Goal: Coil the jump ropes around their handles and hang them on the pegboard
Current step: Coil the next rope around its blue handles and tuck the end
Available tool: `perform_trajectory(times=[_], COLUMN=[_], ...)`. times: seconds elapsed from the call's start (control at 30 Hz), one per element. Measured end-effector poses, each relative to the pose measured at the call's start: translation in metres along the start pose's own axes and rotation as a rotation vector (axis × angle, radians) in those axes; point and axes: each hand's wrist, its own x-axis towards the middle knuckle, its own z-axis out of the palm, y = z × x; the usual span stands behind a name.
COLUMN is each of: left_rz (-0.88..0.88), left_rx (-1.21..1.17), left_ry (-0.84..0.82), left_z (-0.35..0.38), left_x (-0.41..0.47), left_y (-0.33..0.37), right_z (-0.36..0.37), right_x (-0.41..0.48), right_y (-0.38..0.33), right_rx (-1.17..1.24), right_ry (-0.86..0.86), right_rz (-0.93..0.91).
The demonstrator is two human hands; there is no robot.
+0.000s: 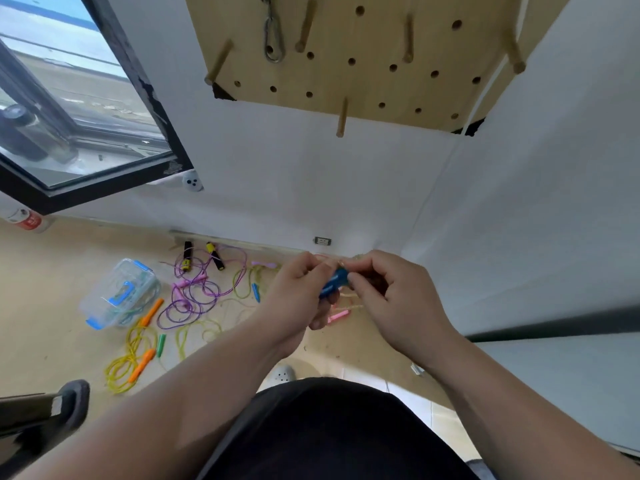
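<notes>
Both hands meet in front of me at chest height. My left hand [300, 289] grips a blue jump rope handle [334, 282], and my right hand [388, 289] pinches at its upper end, where a thin pale rope shows blurred. Above on the wall hangs the wooden pegboard [363, 81] with several pegs, and a metal carabiner [273, 39] on it. Several loose jump ropes lie on the floor: purple [194, 299], yellow with orange handles [131, 362], and one with black handles [216, 259]. A pink handle [338, 316] lies beneath my hands.
A clear plastic box with blue clasps [119, 292] stands on the floor at left. A window [69, 109] fills the upper left. A wall socket [322, 241] sits low on the wall. A dark chair part [45, 410] juts in at the lower left.
</notes>
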Motion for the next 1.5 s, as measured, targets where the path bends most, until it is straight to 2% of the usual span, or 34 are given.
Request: perform_trajectory(times=[0.17, 0.37, 0.43, 0.53, 0.67, 0.8, 0.9, 1.07, 1.13, 1.2, 1.27, 1.37, 1.5], left_rz=[-0.099, -0.169, -0.183, -0.177, -0.182, -0.112, -0.064, 0.103, 0.265, 0.365, 0.379, 0.309, 0.158], left_rx=[-0.268, -0.505, -0.563, -0.549, -0.586, -0.464, -0.283, 0.308, 0.581, 0.754, 0.782, 0.708, 0.459], left_ry=[-0.112, -0.145, -0.17, -0.197, -0.309, -0.388, -0.422, -0.391, -0.396, -0.374, -0.272, -0.087, -0.044], left_z=[-0.022, -0.059, -0.072, -0.085, -0.101, -0.115, -0.125, -0.13, -0.133, -0.131, -0.13, -0.133, -0.136], left_x=[0.004, 0.015, 0.017, 0.015, 0.006, -0.001, -0.005, -0.005, -0.002, 0.0, 0.006, 0.017, 0.022], left_y=[0.014, 0.03, 0.036, 0.042, 0.052, 0.059, 0.058, 0.047, 0.041, 0.035, 0.032, 0.03, 0.028], right_z=[0.017, 0.049, 0.057, 0.065, 0.065, 0.069, 0.068, 0.062, 0.058, 0.057, 0.061, 0.073, 0.087], right_x=[0.018, 0.028, 0.029, 0.031, 0.04, 0.047, 0.056, 0.082, 0.094, 0.104, 0.108, 0.102, 0.081], right_y=[-0.018, -0.039, -0.038, -0.041, -0.048, -0.04, -0.037, -0.041, -0.045, -0.052, -0.061, -0.075, -0.078], right_rx=[0.059, 0.017, 0.069, 0.27, 0.478, 0.48, 0.291, -0.194, -0.296, -0.391, -0.445, -0.425, -0.44], right_ry=[0.069, 0.122, 0.103, 0.061, -0.101, -0.275, -0.385, -0.667, -0.702, -0.701, -0.65, -0.494, -0.334], right_rz=[-0.01, -0.112, -0.076, 0.009, 0.174, 0.209, 0.184, 0.113, 0.105, 0.095, 0.076, 0.04, 0.012])
